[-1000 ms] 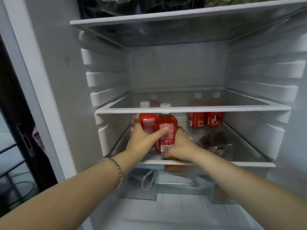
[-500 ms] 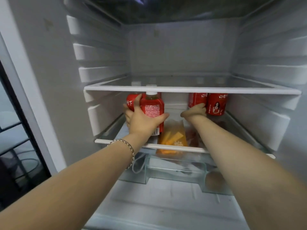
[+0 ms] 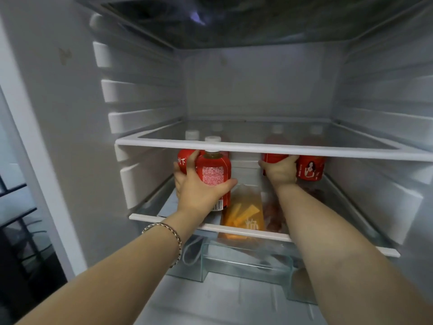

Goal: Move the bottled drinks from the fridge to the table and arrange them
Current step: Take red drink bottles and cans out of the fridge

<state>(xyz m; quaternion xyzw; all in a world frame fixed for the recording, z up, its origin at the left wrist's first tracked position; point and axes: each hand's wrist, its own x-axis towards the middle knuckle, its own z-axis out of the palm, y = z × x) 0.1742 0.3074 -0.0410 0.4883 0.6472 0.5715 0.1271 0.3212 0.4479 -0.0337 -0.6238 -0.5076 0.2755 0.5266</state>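
Curling round an upright red-labelled bottle (image 3: pixel 214 171) on the lower fridge shelf (image 3: pixel 150 218), the left grip (image 3: pixel 199 191) holds it firmly. The right grip (image 3: pixel 280 171), deeper in, seems to clasp a second bottle (image 3: pixel 273 157). Both bottles stand just under the glass shelf (image 3: pixel 257 150), so I'd draw them outward, not up.

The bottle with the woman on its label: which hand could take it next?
Probably the right hand: it grips the neighbouring bottle beside the woman-label bottle, while the left hand, farther left, holds two bottles.
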